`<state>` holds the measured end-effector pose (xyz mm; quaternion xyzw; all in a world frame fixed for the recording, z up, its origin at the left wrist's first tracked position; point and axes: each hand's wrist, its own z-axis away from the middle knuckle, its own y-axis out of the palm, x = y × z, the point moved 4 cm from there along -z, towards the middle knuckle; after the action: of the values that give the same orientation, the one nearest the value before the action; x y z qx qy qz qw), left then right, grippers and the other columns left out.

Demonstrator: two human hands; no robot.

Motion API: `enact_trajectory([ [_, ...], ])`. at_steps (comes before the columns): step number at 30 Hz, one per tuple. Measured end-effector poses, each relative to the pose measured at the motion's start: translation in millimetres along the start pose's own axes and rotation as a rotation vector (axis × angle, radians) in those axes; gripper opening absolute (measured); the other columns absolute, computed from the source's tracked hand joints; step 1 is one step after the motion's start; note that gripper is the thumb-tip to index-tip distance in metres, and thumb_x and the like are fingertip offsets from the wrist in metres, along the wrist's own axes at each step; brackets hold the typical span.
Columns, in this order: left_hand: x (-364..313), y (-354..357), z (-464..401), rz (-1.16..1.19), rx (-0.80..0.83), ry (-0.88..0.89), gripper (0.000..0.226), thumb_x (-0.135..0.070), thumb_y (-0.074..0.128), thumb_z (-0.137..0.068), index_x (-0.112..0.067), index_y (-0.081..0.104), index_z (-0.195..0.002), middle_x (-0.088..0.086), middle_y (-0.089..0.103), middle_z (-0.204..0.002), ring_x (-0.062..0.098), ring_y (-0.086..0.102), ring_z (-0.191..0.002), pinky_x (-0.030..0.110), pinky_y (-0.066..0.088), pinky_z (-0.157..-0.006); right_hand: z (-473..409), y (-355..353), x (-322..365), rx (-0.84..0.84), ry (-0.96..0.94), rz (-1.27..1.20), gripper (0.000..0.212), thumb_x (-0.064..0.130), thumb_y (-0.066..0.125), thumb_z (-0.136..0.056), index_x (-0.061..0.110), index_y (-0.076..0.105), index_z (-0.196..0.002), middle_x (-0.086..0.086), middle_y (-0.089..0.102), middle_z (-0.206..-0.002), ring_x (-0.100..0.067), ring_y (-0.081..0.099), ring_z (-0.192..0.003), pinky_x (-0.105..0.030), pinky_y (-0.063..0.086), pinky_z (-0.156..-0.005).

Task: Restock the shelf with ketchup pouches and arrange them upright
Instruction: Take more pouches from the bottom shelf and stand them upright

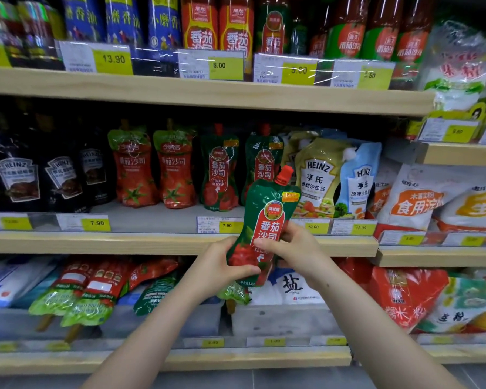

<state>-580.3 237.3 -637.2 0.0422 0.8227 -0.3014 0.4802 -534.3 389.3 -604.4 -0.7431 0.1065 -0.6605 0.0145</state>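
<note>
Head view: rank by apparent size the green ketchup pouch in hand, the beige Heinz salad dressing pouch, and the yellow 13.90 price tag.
1. Green ketchup pouch with red cap, held by the left hand and right hand; nearest the camera, so enlarged.
2. Beige Heinz salad dressing pouch.
3. Yellow 13.90 price tag.

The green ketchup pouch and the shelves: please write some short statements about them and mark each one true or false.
1. Both hands, left hand and right hand, hold the green ketchup pouch. True.
2. Its red cap points down. False: the cap is at the top, tilted to the right.
3. Two matching green pouches stand upright on the middle shelf. True.
4. The price tag below them reads 12.00. False: it reads 7.90.
5. The pouches on the bottom shelf stand upright. False: they lie flat.
</note>
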Motion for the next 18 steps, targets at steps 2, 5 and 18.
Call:
enact_trajectory([
  [2,-4.4,-15.7,-2.8,-0.015,-0.046,0.024,0.051,-0.06,0.077,-0.054,-0.042,0.061,-0.099,-0.02,0.07,-0.093,-0.003,0.065,-0.087,0.017,0.051,-0.077,-2.3,0.5,11.7,-0.057,-0.059,-0.019,0.028,0.018,0.077,-0.073,0.017,0.064,-0.098,-0.001,0.072,-0.096,-0.016,0.068,-0.089,-0.035,0.057,-0.075],
  [5,-7.3,-68.7,-5.0,-0.274,-0.341,0.15,0.059,-0.072,0.065,-0.06,-0.033,0.061,-0.103,-0.015,0.066,-0.1,0.002,0.06,-0.095,0.021,0.045,-0.085,-13.3,0.8,36.5,-0.139,-0.191,-0.007,0.028,0.019,0.078,-0.071,0.018,0.064,-0.096,0.001,0.071,-0.093,-0.015,0.067,-0.087,-0.03,0.057,-0.066],
  [18,54.0,-138.3,7.5,-1.217,-0.484,0.091,0.052,-0.059,0.038,-0.083,-0.009,0.054,-0.081,0.01,0.05,-0.076,0.031,0.05,-0.075,0.045,0.04,-0.078,-92.0,54.6,62.3,-0.262,-0.391,0.292,0.023,0.038,0.076,-0.071,0.036,0.056,-0.082,0.021,0.063,-0.08,-0.001,0.061,-0.084,-0.038,0.054,-0.079],
])
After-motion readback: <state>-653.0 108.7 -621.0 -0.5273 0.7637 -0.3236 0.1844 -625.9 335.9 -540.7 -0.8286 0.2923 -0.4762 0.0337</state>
